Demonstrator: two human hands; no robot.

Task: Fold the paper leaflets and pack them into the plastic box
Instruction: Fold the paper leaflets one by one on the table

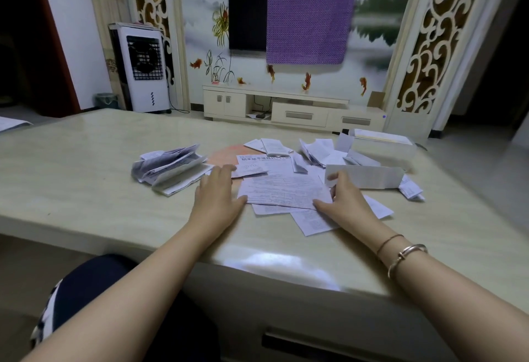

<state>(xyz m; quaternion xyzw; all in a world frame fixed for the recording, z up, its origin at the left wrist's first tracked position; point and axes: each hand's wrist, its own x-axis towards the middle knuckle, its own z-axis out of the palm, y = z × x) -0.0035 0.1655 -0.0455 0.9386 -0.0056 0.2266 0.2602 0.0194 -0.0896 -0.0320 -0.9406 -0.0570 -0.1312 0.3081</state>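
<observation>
A printed paper leaflet (282,189) lies flat on top of several loose sheets in the middle of the table. My left hand (217,192) rests flat, fingers spread, with its thumb on the leaflet's left edge. My right hand (342,199) pinches the leaflet's right edge between thumb and fingers. A pile of folded leaflets (169,168) lies to the left. The clear plastic box (382,149) stands at the far right with paper inside. A long folded white sheet (367,177) stands just behind my right hand.
The pale marble-look table (86,189) has a rounded front edge close to my body. More crumpled and folded leaflets (317,151) are scattered between the flat sheets and the box. A small folded one (410,188) lies at the right.
</observation>
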